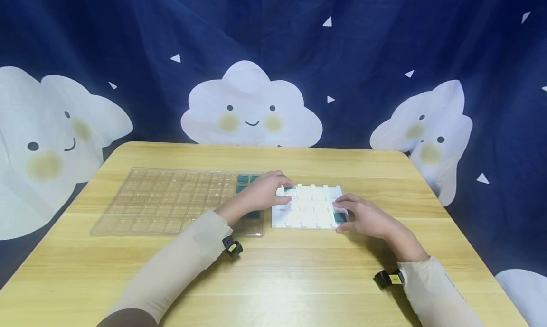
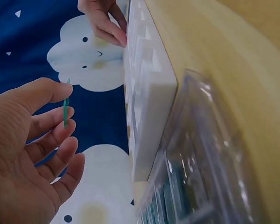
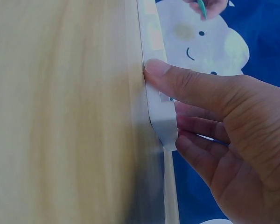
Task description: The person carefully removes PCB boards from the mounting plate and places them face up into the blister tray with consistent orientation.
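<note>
A white gridded tray [image 1: 308,208] lies at the middle of the wooden table. Over its far left corner, my left hand [image 1: 287,190] pinches a thin green square chip [image 1: 290,191] between thumb and fingertips; the left wrist view shows the chip [image 2: 65,108] edge-on, a little off the tray [image 2: 151,93]. My right hand [image 1: 342,214] holds the tray's near right corner. Its thumb [image 3: 177,80] lies along the tray's edge [image 3: 155,105] and its fingers curl over the top. Another green chip [image 1: 339,217] sits in the tray's cell by those fingers.
A clear plastic tray [image 1: 171,200] with many small cells lies left of the white one, touching it. Several dark green chips [image 1: 243,179] sit in its right-hand cells. A blue curtain with cloud figures [image 1: 251,109] hangs behind the table.
</note>
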`<state>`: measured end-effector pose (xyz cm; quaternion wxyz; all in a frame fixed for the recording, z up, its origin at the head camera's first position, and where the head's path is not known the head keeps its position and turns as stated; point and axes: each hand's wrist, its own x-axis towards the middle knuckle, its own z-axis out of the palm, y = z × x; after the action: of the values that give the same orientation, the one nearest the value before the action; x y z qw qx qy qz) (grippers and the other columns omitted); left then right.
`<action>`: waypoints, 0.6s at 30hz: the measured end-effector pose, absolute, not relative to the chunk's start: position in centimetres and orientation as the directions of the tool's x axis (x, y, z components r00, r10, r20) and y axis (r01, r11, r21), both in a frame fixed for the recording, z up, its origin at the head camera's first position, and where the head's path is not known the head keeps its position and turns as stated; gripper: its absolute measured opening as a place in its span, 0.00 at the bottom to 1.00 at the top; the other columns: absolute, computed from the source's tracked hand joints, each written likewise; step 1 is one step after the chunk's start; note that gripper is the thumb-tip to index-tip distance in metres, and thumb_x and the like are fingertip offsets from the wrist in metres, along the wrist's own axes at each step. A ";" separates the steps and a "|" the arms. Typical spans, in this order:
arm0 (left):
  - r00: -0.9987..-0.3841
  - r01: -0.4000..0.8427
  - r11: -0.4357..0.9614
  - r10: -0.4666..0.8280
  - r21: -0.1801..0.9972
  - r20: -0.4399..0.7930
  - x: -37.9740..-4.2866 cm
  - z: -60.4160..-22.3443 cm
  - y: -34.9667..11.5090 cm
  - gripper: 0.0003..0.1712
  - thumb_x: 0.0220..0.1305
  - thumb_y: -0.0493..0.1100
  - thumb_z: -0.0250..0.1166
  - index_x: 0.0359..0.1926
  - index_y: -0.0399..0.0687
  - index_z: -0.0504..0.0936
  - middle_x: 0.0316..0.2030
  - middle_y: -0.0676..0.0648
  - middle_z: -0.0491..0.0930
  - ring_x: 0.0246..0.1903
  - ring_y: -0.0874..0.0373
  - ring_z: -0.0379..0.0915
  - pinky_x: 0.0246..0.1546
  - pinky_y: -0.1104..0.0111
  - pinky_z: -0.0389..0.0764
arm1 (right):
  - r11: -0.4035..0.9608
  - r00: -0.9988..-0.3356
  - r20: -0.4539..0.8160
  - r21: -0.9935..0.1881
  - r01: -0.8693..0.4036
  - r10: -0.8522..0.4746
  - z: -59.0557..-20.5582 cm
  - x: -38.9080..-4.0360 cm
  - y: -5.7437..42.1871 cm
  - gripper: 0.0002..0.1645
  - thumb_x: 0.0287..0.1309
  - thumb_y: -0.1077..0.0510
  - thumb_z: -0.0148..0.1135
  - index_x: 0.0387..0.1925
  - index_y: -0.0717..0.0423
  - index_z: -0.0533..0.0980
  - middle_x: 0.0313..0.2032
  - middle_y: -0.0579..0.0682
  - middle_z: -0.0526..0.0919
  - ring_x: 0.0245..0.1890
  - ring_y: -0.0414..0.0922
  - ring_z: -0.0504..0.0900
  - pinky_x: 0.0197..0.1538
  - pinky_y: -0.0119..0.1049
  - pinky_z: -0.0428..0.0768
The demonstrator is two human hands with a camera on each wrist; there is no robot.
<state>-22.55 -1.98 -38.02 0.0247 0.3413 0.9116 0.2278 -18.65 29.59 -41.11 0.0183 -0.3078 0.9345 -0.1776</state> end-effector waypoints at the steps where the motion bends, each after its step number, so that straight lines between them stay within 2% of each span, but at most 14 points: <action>1: -0.770 0.605 0.663 0.628 0.441 0.113 -22.3 -38.0 -2.2 0.22 0.64 0.49 0.67 0.57 0.47 0.81 0.52 0.51 0.79 0.52 0.57 0.73 0.56 0.62 0.73 | 0.748 -0.810 0.075 -0.343 -0.569 -0.582 -41.1 -18.7 29.6 0.40 0.47 0.49 0.78 0.59 0.64 0.76 0.58 0.57 0.75 0.56 0.57 0.76 0.60 0.54 0.73; 9: -0.787 0.589 0.676 0.604 0.442 0.125 -21.1 -37.9 -4.1 0.21 0.62 0.49 0.69 0.55 0.48 0.82 0.52 0.49 0.79 0.52 0.54 0.73 0.57 0.59 0.73 | 0.756 -0.816 0.066 -0.339 -0.560 -0.575 -41.1 -18.6 29.5 0.40 0.46 0.50 0.78 0.59 0.64 0.76 0.58 0.58 0.75 0.59 0.59 0.74 0.61 0.56 0.71; 14: -0.788 0.585 0.681 0.606 0.440 0.110 -20.3 -38.2 -5.2 0.21 0.62 0.49 0.69 0.55 0.47 0.82 0.53 0.47 0.79 0.59 0.48 0.70 0.63 0.55 0.68 | 0.761 -0.821 0.062 -0.341 -0.552 -0.567 -41.0 -18.6 29.4 0.40 0.47 0.49 0.78 0.59 0.64 0.76 0.58 0.58 0.75 0.58 0.59 0.74 0.61 0.55 0.72; 18: -0.789 0.585 0.688 0.605 0.429 0.105 -19.8 -38.7 -6.0 0.21 0.61 0.49 0.70 0.53 0.46 0.82 0.52 0.49 0.79 0.56 0.51 0.72 0.61 0.57 0.71 | 0.762 -0.823 0.060 -0.344 -0.549 -0.566 -41.0 -18.6 29.4 0.39 0.47 0.50 0.77 0.59 0.64 0.76 0.58 0.58 0.75 0.58 0.58 0.74 0.61 0.55 0.72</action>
<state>-19.84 -6.05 -38.73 0.0222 0.3240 0.9185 0.2257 -18.55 29.39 -41.02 0.0236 -0.2969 0.9382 -0.1761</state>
